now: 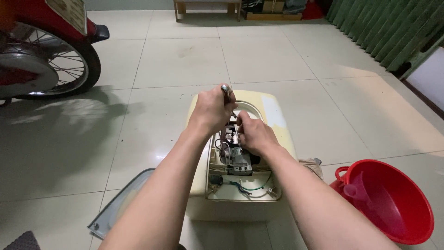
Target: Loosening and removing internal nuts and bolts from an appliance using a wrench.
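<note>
A cream-coloured appliance housing (277, 115) lies open on the tiled floor, showing wires and a small metal and grey unit (240, 162) inside. My left hand (210, 111) is closed around a tool with a round metal end (225, 89), held upright over the far part of the opening. My right hand (253, 134) reaches into the opening just beside it, fingers curled on parts inside; what they pinch is hidden.
A red plastic basin (393, 199) with a pink scoop stands at the right. A pale curved cover panel (118, 208) lies at the lower left. A motorbike rear wheel (51, 65) is at the far left, a green folding door (393, 28) at the far right.
</note>
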